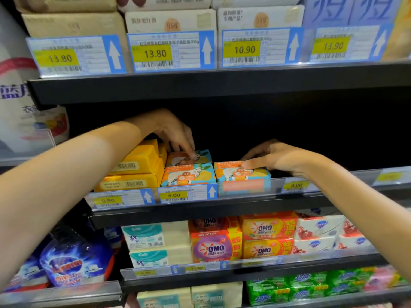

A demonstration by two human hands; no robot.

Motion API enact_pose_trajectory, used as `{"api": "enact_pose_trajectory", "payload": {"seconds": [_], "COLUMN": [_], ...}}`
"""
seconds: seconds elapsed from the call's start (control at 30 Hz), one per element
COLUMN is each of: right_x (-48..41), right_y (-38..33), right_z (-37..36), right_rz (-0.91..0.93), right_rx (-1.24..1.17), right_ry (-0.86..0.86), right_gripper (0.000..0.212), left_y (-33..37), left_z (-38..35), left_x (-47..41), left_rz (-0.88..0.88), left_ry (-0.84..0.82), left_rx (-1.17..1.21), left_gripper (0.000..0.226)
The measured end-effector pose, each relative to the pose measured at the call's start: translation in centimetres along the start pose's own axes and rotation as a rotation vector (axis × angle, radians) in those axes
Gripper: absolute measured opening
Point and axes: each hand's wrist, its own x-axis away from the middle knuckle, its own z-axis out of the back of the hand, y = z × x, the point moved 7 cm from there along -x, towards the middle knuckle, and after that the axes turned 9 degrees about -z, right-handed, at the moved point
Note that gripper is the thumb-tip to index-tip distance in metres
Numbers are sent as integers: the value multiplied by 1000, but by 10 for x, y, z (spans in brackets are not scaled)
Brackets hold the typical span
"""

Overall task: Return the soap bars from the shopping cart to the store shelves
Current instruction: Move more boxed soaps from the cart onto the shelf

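Forearms (66, 174) cropped at frame's edge; left hand (173, 134) rests fingertips atop stacked soap box (189, 157); right hand (280, 160) clasps shelf-edge soap box (242, 176) (fingers half-hidden behind).

Both my bare forearms reach forward, my left hand (175, 134) bent down at the wrist with fingers pointing downward, my right hand (273, 157) lower, thumb stretched leftward, fingers curled beyond it.

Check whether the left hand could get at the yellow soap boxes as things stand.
Probably yes. The left hand touches the upper blue soap box right beside the yellow soap boxes; their tops show bare, with open shelf space above.
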Motion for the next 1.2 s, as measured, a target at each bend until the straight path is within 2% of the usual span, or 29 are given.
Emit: {"api": "enact_pose_trajectory", "payload": {"seconds": [0.17,0.27,0.43,0.53,0.63,0.73,0.8,0.9,1.07,1.2], "right_x": [-2,-3,3,18,56,99,123,141,162,206], "right_y": [-1,-2,-14,-25,-26,-9,14,65,173,250], "right_z": [-1,-2,1,11,-3,-30,-50,-89,-177,-244], "right_rz": [20,30,167,350,547,754,837,793,481,375], "right_rx": [65,103,197,151,260,211,141,60,135,240], "right_ry": [14,26,122,369,583,662,659,495,-22,-365], "right_gripper": [18,21,22,34,45,43,39,38,53,70], "left_y": [6,9,33,52,71,87,89,86,83,103], "left_z": [0,0,-6,-7,-20,-70,-120,-207,-370,-494], "left_x": [4,8,34,64,106,147,161,163,153,174], "left_rz": [-4,10,-30,-57,-95,-169,-198,-148,201,446], "left_ry": [4,33,156,352,732,1062,1123,1112,949,861], "left_rx": [-87,-132,-137,-166,-204,-152,29,255,505,842], "left_gripper": [23,20,38,45,52,52,52,55,69,51]}}
